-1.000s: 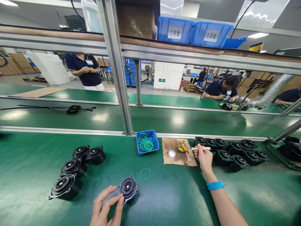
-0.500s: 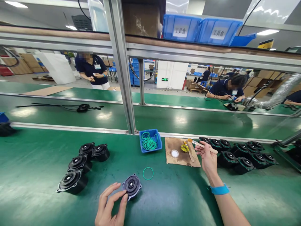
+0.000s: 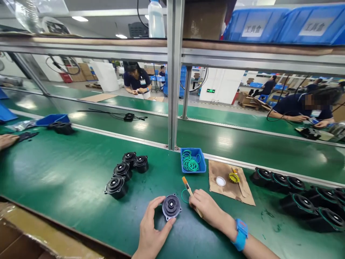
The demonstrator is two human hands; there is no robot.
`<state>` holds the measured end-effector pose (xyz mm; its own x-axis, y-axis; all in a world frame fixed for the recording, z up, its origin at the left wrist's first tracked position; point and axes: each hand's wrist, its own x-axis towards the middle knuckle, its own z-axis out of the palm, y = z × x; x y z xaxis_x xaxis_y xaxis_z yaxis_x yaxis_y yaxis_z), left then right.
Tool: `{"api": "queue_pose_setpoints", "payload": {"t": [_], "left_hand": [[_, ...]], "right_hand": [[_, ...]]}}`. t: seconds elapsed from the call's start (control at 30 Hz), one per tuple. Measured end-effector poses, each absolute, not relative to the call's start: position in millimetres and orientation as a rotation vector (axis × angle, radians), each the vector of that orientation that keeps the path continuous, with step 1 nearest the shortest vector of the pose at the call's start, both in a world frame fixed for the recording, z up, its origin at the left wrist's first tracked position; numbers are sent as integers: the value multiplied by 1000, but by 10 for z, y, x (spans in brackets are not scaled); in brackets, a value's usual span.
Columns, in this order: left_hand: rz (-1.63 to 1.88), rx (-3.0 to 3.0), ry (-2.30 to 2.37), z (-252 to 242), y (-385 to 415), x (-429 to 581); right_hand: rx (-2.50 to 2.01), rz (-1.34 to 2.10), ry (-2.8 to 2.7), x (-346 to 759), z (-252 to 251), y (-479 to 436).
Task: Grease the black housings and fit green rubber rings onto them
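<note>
My left hand [image 3: 154, 227] has its thumb and fingers around the rim of a round black motor housing [image 3: 171, 206] standing on the green bench, flanged face up. In my right hand [image 3: 206, 207] is a brush [image 3: 191, 191] with a pale wooden handle, its orange bristles pointing up and away from me. A green rubber ring [image 3: 183, 196] lies on the bench, partly hidden behind the brush. Just beyond it stands a blue bin [image 3: 193, 170] with several green rings [image 3: 191, 163]. To the right, a stained cardboard piece [image 3: 215, 169] carries a yellow pot [image 3: 234, 177] and a white disc [image 3: 220, 181].
Several black housings [image 3: 116, 186] stand to the left; more, with green rings on them [image 3: 302, 203], stand at the right. A metal post [image 3: 174, 79] rises behind the blue bin. Another person's hand [image 3: 8, 141] rests at the far left, and an open carton [image 3: 40, 233] is at lower left.
My right hand has brought the brush leftward from above the cardboard to near the housing. My left hand has closed around the housing's rim. The view has turned left.
</note>
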<state>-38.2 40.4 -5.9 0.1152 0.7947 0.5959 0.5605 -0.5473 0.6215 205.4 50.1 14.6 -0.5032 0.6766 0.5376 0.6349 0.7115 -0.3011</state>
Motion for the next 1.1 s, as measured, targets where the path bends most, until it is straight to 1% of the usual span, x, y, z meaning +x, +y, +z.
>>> {"api": "queue_pose_setpoints", "payload": {"t": [0.2, 0.33, 0.43, 0.53, 0.63, 0.73, 0.97, 1.1], "left_hand": [[1342, 2020, 1228, -67, 344, -403], [1313, 1989, 1116, -29, 321, -375], [1289, 1972, 1070, 3, 313, -369], [1242, 2016, 1031, 21, 315, -386], [1201, 2116, 997, 31, 329, -415], [1199, 2221, 982, 52, 352, -440], [1119, 2335, 984, 150, 435, -435], [1087, 2332, 976, 160, 468, -431]], "right_hand": [[-961, 63, -2286, 2123, 222, 424], [-858, 137, -2164, 2064, 426, 257], [-740, 207, -2234, 1928, 586, 182], [-701, 183, -2273, 1826, 674, 181], [-800, 153, -2224, 1814, 697, 207], [-882, 207, -2240, 1853, 691, 226], [-899, 295, -2266, 1875, 588, 293], [-896, 245, -2228, 1893, 581, 268]]}}
